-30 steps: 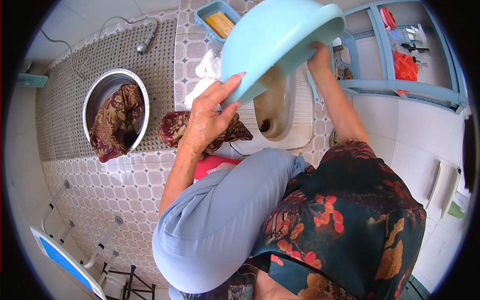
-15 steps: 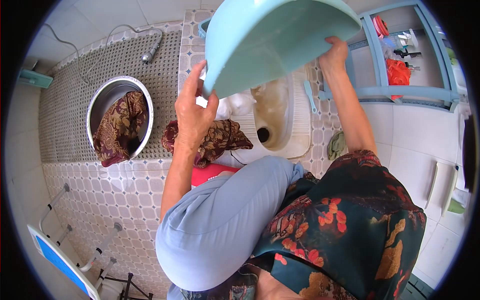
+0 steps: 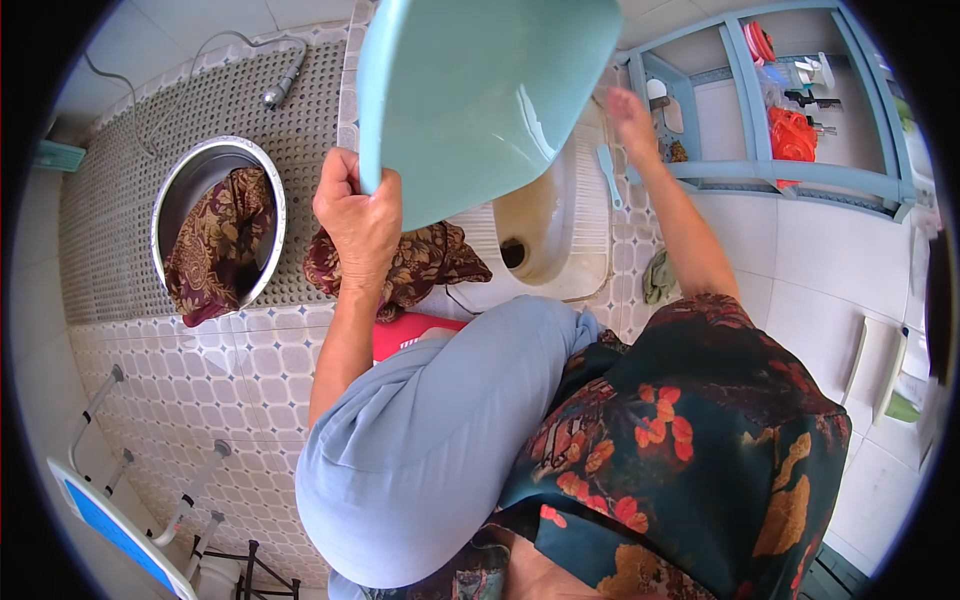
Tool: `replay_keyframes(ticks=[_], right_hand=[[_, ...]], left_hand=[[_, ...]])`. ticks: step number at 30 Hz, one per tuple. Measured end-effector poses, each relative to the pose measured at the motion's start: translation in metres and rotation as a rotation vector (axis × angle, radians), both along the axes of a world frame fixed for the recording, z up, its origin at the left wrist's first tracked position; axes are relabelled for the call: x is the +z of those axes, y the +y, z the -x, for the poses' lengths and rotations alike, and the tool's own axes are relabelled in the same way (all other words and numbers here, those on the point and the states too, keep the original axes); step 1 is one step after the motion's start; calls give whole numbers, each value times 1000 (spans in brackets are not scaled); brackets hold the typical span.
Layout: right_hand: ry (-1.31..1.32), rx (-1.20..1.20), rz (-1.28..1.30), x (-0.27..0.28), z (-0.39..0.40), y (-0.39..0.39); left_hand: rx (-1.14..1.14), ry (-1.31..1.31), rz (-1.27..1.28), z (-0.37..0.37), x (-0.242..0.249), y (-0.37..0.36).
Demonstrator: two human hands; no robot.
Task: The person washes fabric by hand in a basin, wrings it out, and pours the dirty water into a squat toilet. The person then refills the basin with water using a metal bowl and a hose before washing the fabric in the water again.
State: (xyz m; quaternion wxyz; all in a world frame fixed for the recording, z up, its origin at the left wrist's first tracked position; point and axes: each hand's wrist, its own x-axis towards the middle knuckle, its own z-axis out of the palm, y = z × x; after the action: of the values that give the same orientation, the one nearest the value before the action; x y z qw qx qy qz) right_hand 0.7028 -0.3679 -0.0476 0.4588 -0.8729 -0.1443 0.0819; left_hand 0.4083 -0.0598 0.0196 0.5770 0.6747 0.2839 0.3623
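A large light-blue basin (image 3: 470, 110) is held up on its side over the squat toilet (image 3: 590, 235). My left hand (image 3: 358, 215) grips its rim at the lower left. Just off the basin's right side, my right hand (image 3: 632, 122) is apart from it, its fingers extended. Beneath my left wrist, patterned maroon cloth (image 3: 430, 268) lies beside the toilet. More maroon cloth (image 3: 225, 240) hangs over the edge of a round metal basin (image 3: 279, 215) on the left.
A shower head (image 3: 273, 95) with its hose lies on the perforated grey mat (image 3: 110, 215). To the right are a light-blue brush (image 3: 609, 176), a green cloth (image 3: 659, 277) and a blue shelf (image 3: 820, 175) with a red bag. A folding seat (image 3: 115, 520) stands lower left.
The basin has shifted left and tipped more upright. My right hand has let go of its rim, and my left hand now wraps round the edge. The whole view has shifted slightly.
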Motion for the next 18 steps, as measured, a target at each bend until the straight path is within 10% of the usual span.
replay_keyframes(ticks=[6,18], right_hand=[[29,-175,1028,-71,27,-78],[-17,-230,1002,-101,70,-143]], left_hand=[[-27,-97,332,8,-15,6],[164,-329,429,49,-3,40]])
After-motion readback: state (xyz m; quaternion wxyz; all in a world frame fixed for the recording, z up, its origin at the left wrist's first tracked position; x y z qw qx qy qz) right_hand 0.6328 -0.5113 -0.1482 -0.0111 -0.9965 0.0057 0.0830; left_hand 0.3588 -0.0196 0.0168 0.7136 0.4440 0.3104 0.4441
